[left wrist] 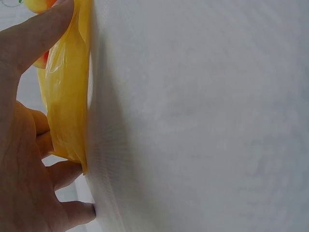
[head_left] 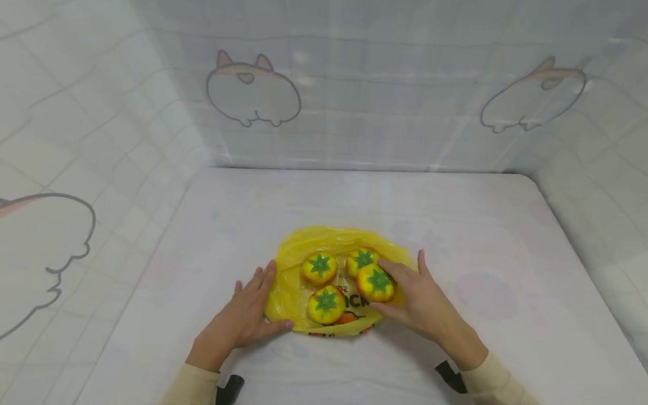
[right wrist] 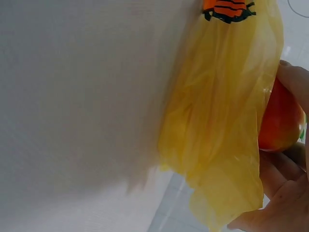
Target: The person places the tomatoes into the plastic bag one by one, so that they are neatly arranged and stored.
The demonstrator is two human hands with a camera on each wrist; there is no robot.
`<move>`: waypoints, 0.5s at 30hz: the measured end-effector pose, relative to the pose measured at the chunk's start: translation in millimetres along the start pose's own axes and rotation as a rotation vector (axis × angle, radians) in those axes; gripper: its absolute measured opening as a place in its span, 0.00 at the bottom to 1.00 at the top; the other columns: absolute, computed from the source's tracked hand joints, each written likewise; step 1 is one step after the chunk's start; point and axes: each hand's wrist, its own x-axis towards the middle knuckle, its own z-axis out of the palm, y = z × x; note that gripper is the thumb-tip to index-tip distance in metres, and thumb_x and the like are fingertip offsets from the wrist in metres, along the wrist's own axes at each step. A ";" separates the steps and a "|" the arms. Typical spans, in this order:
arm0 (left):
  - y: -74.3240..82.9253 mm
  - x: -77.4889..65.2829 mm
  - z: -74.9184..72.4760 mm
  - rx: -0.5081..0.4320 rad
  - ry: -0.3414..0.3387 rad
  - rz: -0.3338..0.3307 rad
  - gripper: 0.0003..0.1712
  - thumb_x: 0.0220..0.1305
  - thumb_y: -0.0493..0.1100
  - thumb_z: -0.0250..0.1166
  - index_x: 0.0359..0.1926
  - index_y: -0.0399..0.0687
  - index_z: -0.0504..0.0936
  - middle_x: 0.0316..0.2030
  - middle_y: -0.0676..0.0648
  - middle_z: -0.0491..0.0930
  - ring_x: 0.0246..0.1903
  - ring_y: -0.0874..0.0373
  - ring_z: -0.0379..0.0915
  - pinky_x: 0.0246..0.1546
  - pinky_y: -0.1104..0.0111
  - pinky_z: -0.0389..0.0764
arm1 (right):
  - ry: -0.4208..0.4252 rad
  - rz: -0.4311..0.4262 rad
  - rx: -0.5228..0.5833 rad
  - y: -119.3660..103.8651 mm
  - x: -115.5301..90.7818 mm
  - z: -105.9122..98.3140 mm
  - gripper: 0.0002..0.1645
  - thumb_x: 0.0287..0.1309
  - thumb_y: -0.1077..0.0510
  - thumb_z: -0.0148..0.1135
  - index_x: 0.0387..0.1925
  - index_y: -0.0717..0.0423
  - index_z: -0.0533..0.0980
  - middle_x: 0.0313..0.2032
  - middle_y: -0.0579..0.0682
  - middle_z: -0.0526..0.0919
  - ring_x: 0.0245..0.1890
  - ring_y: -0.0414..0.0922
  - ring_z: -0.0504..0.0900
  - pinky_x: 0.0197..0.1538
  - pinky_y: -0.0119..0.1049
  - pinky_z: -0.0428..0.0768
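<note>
A yellow plastic bag (head_left: pixel 291 295) lies spread on the table, its mouth open upward, with several yellow-red tomatoes with green star-shaped tops in it. My right hand (head_left: pixel 422 298) holds one tomato (head_left: pixel 376 283) between thumb and fingers, at the bag's right side. That tomato partly covers another tomato (head_left: pixel 362 259) behind it. Two more, a back-left tomato (head_left: pixel 319 268) and a front tomato (head_left: pixel 326 305), sit apart from the held one. At the bag's left rim rests my left hand (head_left: pixel 248 315), fingers straight and thumb spread. The right wrist view shows the held tomato's red side (right wrist: pixel 281 118) beyond the yellow plastic.
A pale cloth covers the table (head_left: pixel 354 197). Whitish curtains with cartoon animal drawings (head_left: pixel 253 90) hang behind it and along both sides. Dark straps or mounts (head_left: pixel 230 389) show at both wrists.
</note>
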 end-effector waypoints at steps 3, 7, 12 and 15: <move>0.5 1.3 -0.3 -0.002 -0.005 0.010 0.75 0.54 0.82 0.63 0.82 0.40 0.40 0.81 0.38 0.45 0.79 0.37 0.46 0.69 0.29 0.52 | -0.015 -0.005 -0.021 0.3 -1.7 2.7 0.50 0.48 0.40 0.81 0.67 0.58 0.73 0.60 0.57 0.83 0.61 0.54 0.83 0.72 0.76 0.46; 0.8 1.2 -0.5 -0.002 -0.010 0.005 0.75 0.54 0.81 0.63 0.82 0.40 0.40 0.81 0.38 0.45 0.79 0.36 0.45 0.69 0.28 0.52 | -0.034 -0.009 -0.039 1.0 -2.1 6.0 0.49 0.48 0.38 0.81 0.66 0.57 0.74 0.59 0.56 0.84 0.60 0.54 0.83 0.71 0.78 0.47; 0.9 0.9 -0.9 -0.005 -0.013 -0.001 0.75 0.53 0.82 0.63 0.82 0.40 0.40 0.81 0.38 0.45 0.79 0.36 0.45 0.69 0.28 0.52 | -0.052 -0.015 -0.056 0.2 -2.4 6.9 0.49 0.47 0.37 0.81 0.65 0.58 0.75 0.59 0.57 0.84 0.60 0.54 0.83 0.70 0.79 0.47; 0.4 1.0 -0.9 -0.006 -0.011 0.000 0.75 0.53 0.82 0.63 0.83 0.40 0.39 0.81 0.38 0.45 0.79 0.36 0.45 0.69 0.29 0.52 | -0.061 -0.025 -0.054 -0.3 -3.5 7.1 0.49 0.46 0.37 0.81 0.65 0.57 0.75 0.59 0.56 0.84 0.60 0.53 0.83 0.70 0.78 0.47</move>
